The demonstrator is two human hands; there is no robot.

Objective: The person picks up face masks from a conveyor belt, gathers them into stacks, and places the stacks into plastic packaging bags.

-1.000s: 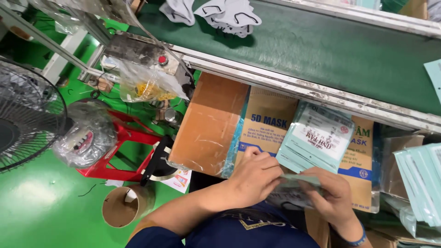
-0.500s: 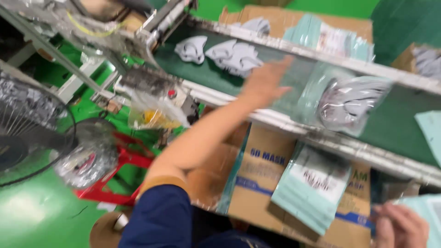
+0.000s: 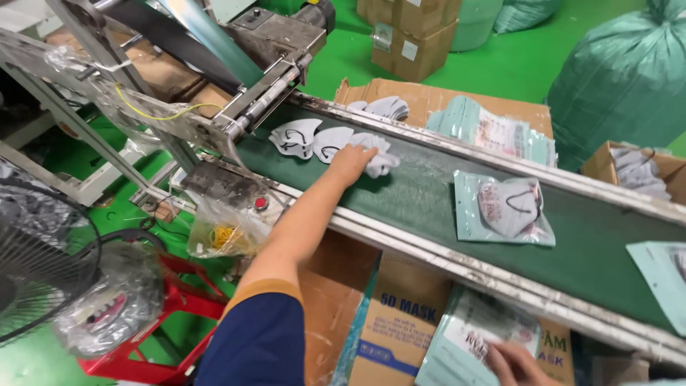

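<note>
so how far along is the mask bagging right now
Done: one bagged mask lies on the green conveyor belt. In hand: the left hand is on a loose white mask on the belt; the right hand touches the empty pouches by the carton. Left: two more loose masks wait unbagged.

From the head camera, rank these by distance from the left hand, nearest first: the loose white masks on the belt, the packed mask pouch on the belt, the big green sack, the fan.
1. Loose white masks: under and just beside the left hand, on the belt.
2. Packed mask pouch: farther right on the belt.
3. Fan at the far left and big green sack at the upper right: both far off, too close to call.
</note>
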